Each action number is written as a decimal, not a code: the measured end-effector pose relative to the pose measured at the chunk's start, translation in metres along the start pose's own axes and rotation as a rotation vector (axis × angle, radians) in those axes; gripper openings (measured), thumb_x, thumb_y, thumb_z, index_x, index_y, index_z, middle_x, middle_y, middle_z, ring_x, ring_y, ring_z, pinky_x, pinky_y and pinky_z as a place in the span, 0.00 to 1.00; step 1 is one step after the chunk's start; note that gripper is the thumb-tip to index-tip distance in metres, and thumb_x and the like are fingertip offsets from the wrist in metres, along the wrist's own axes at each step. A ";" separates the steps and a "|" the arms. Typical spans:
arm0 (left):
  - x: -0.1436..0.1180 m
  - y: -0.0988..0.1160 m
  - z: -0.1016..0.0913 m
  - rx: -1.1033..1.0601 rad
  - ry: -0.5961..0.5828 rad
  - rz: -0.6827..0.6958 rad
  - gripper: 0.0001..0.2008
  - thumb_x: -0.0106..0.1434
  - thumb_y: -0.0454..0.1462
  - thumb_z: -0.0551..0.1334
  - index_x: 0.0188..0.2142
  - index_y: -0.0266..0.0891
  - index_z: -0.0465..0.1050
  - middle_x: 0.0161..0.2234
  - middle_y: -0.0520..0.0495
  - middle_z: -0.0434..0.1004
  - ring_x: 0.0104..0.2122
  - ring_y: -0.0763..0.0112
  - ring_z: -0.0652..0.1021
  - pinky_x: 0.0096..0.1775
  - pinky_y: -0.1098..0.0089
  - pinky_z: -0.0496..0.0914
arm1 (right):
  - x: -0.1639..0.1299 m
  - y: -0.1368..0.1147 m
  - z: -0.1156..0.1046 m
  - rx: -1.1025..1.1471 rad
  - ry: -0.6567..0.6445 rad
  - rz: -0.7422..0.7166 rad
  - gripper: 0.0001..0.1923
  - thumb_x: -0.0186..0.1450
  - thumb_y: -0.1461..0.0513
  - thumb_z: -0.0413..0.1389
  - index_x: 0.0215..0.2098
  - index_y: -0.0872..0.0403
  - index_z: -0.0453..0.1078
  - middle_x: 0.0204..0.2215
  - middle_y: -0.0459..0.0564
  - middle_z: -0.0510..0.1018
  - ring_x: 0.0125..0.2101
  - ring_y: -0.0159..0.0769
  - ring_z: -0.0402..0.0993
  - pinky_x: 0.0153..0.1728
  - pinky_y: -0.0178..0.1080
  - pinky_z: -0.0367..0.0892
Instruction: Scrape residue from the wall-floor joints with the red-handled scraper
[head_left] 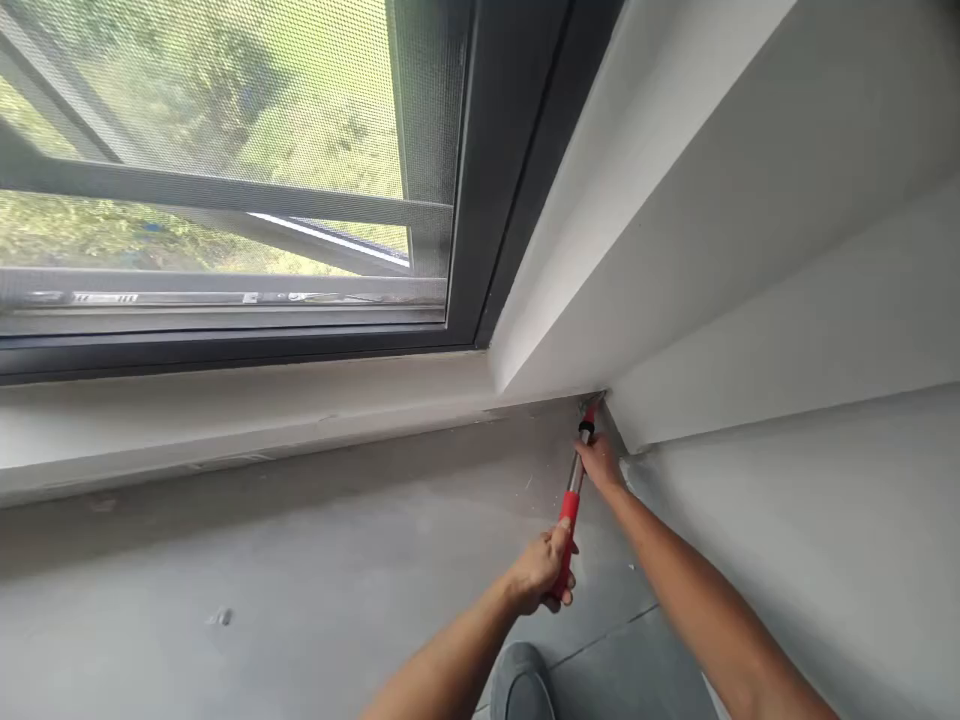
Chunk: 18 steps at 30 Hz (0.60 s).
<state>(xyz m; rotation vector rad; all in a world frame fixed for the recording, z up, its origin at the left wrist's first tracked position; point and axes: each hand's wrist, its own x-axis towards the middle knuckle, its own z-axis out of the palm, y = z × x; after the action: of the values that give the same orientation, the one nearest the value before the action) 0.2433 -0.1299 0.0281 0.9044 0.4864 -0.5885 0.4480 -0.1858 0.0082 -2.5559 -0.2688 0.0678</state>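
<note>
Nearest to us, at the bottom edge, the rounded grey toe of a shoe (519, 685) rests on the grey floor (300, 590), just below our two bare forearms.

Our left hand (544, 572) comes next. Its fingers (564, 592) are curled tight around the red grip at the near end of a long-handled tool (574, 490), with the thumb laid along the top of the grip, so the hand is closed fully on the handle with no gap showing.

Further up the shaft, past a bare metal stretch, our right hand (600, 462) sits near the tool's far end. Its fingers fold down against the shaft just behind a dark collar; they look closed on it, though the fingertips themselves are hidden behind the hand and we cannot tell how firmly they grip.

The tool slants away from us, and its small red tip is pressed into the floor corner where the low sill ledge (247, 420) meets the white side wall (787, 300). A few pale specks lie on the floor near the shaft.

Farthest off, above the ledge, stands the dark-framed window (480, 200) with its mesh screen (247, 100) and blurred greenery beyond.
</note>
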 end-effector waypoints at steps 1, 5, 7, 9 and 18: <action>0.000 -0.004 0.006 -0.002 0.005 0.001 0.34 0.52 0.63 0.36 0.38 0.39 0.59 0.16 0.54 0.63 0.12 0.75 0.66 0.15 0.75 0.57 | -0.004 0.003 -0.003 -0.012 -0.014 0.012 0.11 0.47 0.54 0.53 0.23 0.53 0.63 0.16 0.45 0.67 0.20 0.36 0.64 0.21 0.36 0.55; -0.004 -0.051 0.039 0.031 0.025 0.006 0.34 0.51 0.63 0.34 0.36 0.39 0.58 0.14 0.55 0.61 0.12 0.73 0.65 0.14 0.74 0.57 | -0.044 0.031 -0.020 -0.001 -0.020 0.023 0.12 0.49 0.52 0.53 0.25 0.52 0.61 0.19 0.45 0.69 0.22 0.36 0.66 0.23 0.36 0.58; -0.006 -0.078 0.051 0.058 0.014 -0.009 0.34 0.51 0.63 0.34 0.36 0.40 0.58 0.13 0.56 0.60 0.12 0.72 0.65 0.15 0.72 0.58 | -0.070 0.052 -0.028 0.026 -0.029 0.043 0.13 0.50 0.51 0.52 0.26 0.52 0.60 0.19 0.45 0.69 0.22 0.37 0.67 0.24 0.37 0.59; -0.009 -0.099 0.056 0.079 -0.004 -0.018 0.35 0.50 0.63 0.33 0.36 0.40 0.58 0.12 0.56 0.58 0.11 0.71 0.65 0.16 0.71 0.58 | -0.094 0.073 -0.037 0.034 -0.018 0.078 0.14 0.50 0.51 0.52 0.26 0.52 0.59 0.19 0.45 0.70 0.22 0.38 0.68 0.25 0.38 0.60; -0.027 -0.143 0.035 0.370 0.171 0.175 0.30 0.53 0.62 0.38 0.25 0.41 0.63 0.21 0.49 0.62 0.27 0.66 0.69 0.34 0.66 0.64 | -0.148 0.063 -0.037 0.197 -0.001 0.115 0.14 0.51 0.51 0.54 0.28 0.50 0.57 0.20 0.45 0.70 0.22 0.38 0.68 0.24 0.38 0.62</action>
<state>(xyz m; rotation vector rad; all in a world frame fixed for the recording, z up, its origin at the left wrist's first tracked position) 0.1340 -0.2206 -0.0197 1.3435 0.4527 -0.4493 0.3183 -0.2876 0.0044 -2.3729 -0.1097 0.1321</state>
